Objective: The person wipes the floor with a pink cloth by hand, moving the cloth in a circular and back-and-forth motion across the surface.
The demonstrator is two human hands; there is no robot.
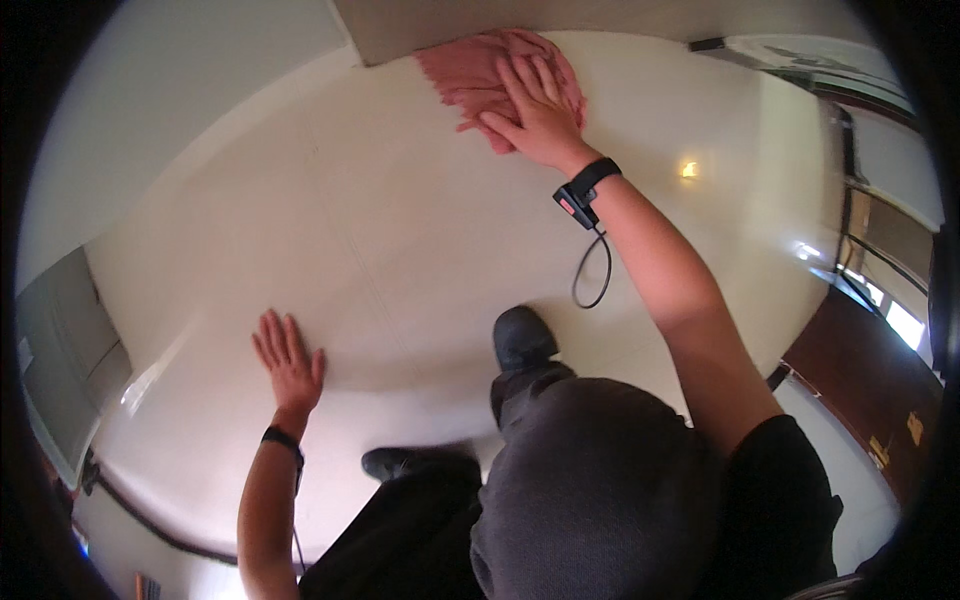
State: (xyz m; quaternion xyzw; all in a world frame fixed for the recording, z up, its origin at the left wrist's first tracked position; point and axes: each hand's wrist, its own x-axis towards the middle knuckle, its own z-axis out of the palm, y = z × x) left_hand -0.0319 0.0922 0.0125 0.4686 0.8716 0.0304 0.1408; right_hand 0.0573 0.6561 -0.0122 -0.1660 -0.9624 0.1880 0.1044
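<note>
My right hand (535,112) lies flat with fingers spread on a crumpled pink cloth (455,75), pressing it to the pale floor (400,220) near the far wall. A black wristband with a small box (577,205) and a looped cable is on my right wrist. My left hand (288,362) rests palm down on the bare floor to the left, fingers extended, holding nothing. Another dark band (281,437) circles the left wrist.
My dark shoes (525,340) and bent knee (600,480) are between my arms. A grey wall (600,15) borders the far side, and a white panel (190,90) stands far left. At the right is a dark brown wooden piece (860,385).
</note>
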